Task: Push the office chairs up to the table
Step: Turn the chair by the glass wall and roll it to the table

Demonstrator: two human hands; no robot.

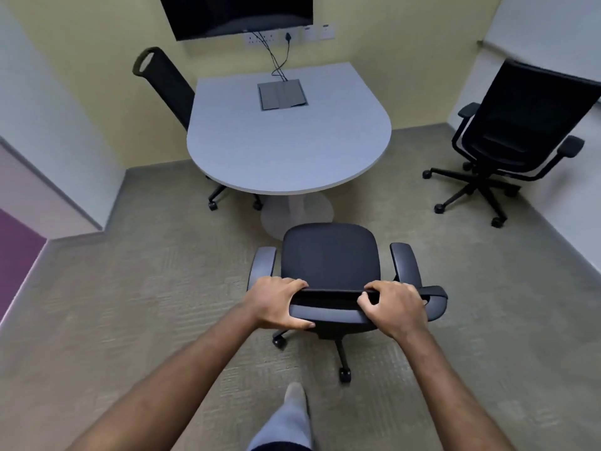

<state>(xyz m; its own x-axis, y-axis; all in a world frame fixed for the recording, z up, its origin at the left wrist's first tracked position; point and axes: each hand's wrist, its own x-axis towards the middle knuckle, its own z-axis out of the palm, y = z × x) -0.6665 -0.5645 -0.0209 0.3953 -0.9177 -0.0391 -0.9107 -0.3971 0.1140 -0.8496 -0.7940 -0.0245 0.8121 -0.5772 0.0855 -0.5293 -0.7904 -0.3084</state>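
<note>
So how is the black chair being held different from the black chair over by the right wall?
The held black swivel chair faces the grey rounded table, with both hands gripping its backrest top. The mesh-backed black office chair by the right wall stands apart from the table, untouched and turned away from it. Both have armrests and castor bases.

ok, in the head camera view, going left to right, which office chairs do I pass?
Chair tucked at the table's left side → chair gripped by both hands, the left hand and the right hand → chair standing apart by the right wall.
</note>
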